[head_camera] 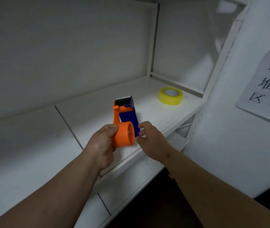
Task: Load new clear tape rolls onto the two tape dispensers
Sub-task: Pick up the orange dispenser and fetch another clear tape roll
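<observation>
An orange and blue tape dispenser (125, 119) is held over the white shelf (85, 112), its empty orange hub (124, 134) toward me and its black roller pointing away. My left hand (102, 145) grips it at the hub and orange handle side. My right hand (149, 137) is beside the blue side plate, fingertips curled at its lower edge, touching or nearly touching it. A yellowish clear tape roll (170, 95) lies flat on the shelf, further back to the right, apart from both hands. Only one dispenser is in view.
The shelf has a white back wall (65, 46) and a white frame post (154, 38) at the right rear. A lower shelf edge (131, 183) runs below. A paper sign (269, 86) with printed characters hangs on the white surface at right.
</observation>
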Demonstrator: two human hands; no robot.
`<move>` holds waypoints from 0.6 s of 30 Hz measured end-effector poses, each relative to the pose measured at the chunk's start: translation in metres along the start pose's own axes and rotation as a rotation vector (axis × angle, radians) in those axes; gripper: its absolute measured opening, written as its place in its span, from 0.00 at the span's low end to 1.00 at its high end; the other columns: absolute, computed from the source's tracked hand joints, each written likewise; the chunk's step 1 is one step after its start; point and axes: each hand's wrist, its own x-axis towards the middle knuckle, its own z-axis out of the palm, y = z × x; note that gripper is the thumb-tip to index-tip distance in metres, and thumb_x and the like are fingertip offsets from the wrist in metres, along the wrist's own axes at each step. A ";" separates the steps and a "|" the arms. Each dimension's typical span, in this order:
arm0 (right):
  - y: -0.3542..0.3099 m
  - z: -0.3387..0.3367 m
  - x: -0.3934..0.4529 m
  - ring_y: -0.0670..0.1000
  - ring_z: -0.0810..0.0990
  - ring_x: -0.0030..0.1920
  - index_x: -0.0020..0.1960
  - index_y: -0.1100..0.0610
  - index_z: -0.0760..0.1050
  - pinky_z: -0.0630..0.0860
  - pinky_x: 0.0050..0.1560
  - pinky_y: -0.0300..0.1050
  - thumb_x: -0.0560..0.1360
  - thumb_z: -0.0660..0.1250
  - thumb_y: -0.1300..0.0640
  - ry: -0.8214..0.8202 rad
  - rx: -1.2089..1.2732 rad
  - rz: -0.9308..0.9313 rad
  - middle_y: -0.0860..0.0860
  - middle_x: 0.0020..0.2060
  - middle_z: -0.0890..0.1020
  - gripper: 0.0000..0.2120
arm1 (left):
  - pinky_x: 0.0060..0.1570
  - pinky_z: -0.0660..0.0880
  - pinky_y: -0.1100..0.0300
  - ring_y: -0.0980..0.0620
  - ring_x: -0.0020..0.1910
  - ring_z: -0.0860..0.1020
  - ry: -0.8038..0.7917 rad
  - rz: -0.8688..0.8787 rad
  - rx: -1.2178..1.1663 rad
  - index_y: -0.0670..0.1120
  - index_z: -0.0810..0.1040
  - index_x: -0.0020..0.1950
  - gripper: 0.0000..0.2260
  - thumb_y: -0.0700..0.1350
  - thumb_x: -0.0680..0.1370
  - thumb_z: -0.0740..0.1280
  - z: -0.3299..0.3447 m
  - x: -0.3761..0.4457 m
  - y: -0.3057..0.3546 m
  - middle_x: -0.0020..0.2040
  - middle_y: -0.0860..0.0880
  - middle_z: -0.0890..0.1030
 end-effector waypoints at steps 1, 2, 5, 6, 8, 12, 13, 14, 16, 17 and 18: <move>0.007 -0.005 0.010 0.49 0.73 0.52 0.67 0.57 0.66 0.70 0.45 0.39 0.77 0.62 0.60 0.001 -0.013 0.003 0.54 0.61 0.75 0.19 | 0.44 0.72 0.57 0.48 0.50 0.77 -0.007 -0.002 -0.008 0.47 0.75 0.54 0.06 0.46 0.82 0.60 0.008 0.013 0.000 0.55 0.45 0.80; 0.015 -0.011 0.020 0.48 0.73 0.52 0.66 0.57 0.67 0.70 0.44 0.37 0.77 0.62 0.60 -0.002 -0.032 0.004 0.54 0.61 0.75 0.18 | 0.46 0.73 0.56 0.47 0.51 0.78 -0.016 -0.001 -0.019 0.47 0.75 0.55 0.06 0.46 0.82 0.60 0.016 0.026 0.001 0.55 0.45 0.80; 0.038 -0.026 0.051 0.47 0.74 0.49 0.64 0.55 0.69 0.69 0.42 0.36 0.77 0.61 0.58 -0.022 -0.088 0.021 0.52 0.58 0.77 0.15 | 0.49 0.74 0.55 0.46 0.52 0.78 -0.037 -0.001 -0.047 0.46 0.75 0.55 0.06 0.45 0.82 0.60 0.040 0.066 0.004 0.55 0.45 0.80; 0.045 -0.032 0.061 0.47 0.75 0.48 0.63 0.54 0.70 0.69 0.41 0.35 0.77 0.61 0.58 -0.031 -0.101 0.032 0.52 0.57 0.77 0.14 | 0.51 0.73 0.54 0.47 0.52 0.77 -0.041 -0.007 -0.053 0.46 0.75 0.54 0.06 0.44 0.82 0.60 0.047 0.080 0.006 0.54 0.45 0.80; 0.059 -0.044 0.077 0.47 0.75 0.47 0.63 0.54 0.71 0.69 0.42 0.35 0.78 0.61 0.58 -0.053 -0.146 0.052 0.52 0.56 0.78 0.13 | 0.52 0.72 0.54 0.47 0.50 0.77 -0.042 -0.016 -0.062 0.46 0.75 0.52 0.05 0.44 0.82 0.60 0.062 0.105 0.009 0.52 0.45 0.80; 0.086 -0.072 0.105 0.50 0.77 0.52 0.64 0.54 0.72 0.73 0.51 0.41 0.79 0.58 0.57 -0.078 -0.227 0.123 0.52 0.57 0.78 0.14 | 0.47 0.73 0.56 0.49 0.46 0.78 -0.016 -0.030 -0.100 0.47 0.74 0.49 0.04 0.42 0.82 0.60 0.092 0.149 0.013 0.48 0.46 0.81; 0.092 -0.078 0.112 0.51 0.77 0.54 0.64 0.54 0.72 0.73 0.53 0.41 0.79 0.58 0.57 -0.081 -0.236 0.135 0.52 0.57 0.78 0.14 | 0.47 0.73 0.56 0.49 0.45 0.78 -0.005 -0.034 -0.108 0.47 0.74 0.49 0.05 0.42 0.82 0.60 0.099 0.157 0.014 0.48 0.47 0.81; 0.099 -0.084 0.120 0.51 0.77 0.55 0.64 0.54 0.72 0.73 0.54 0.42 0.79 0.58 0.57 -0.080 -0.245 0.135 0.52 0.58 0.78 0.14 | 0.47 0.73 0.56 0.50 0.45 0.78 0.005 -0.035 -0.115 0.47 0.74 0.49 0.05 0.42 0.82 0.60 0.106 0.165 0.014 0.48 0.47 0.81; 0.109 -0.094 0.139 0.52 0.77 0.57 0.64 0.54 0.72 0.72 0.55 0.41 0.79 0.57 0.57 -0.062 -0.267 0.113 0.53 0.60 0.78 0.15 | 0.47 0.74 0.56 0.50 0.44 0.78 0.035 -0.032 -0.131 0.46 0.75 0.50 0.04 0.41 0.82 0.60 0.116 0.180 0.013 0.48 0.47 0.81; 0.113 -0.100 0.150 0.53 0.76 0.58 0.64 0.54 0.73 0.71 0.55 0.40 0.79 0.58 0.57 -0.044 -0.273 0.096 0.53 0.61 0.77 0.15 | 0.47 0.74 0.55 0.49 0.44 0.78 0.053 -0.026 -0.141 0.46 0.75 0.50 0.04 0.41 0.82 0.61 0.120 0.187 0.013 0.48 0.47 0.81; 0.118 -0.105 0.162 0.53 0.76 0.60 0.64 0.54 0.73 0.70 0.56 0.40 0.79 0.58 0.58 -0.028 -0.277 0.074 0.52 0.62 0.77 0.15 | 0.48 0.74 0.55 0.49 0.45 0.78 0.072 -0.017 -0.146 0.46 0.75 0.50 0.04 0.41 0.82 0.61 0.123 0.194 0.014 0.48 0.47 0.81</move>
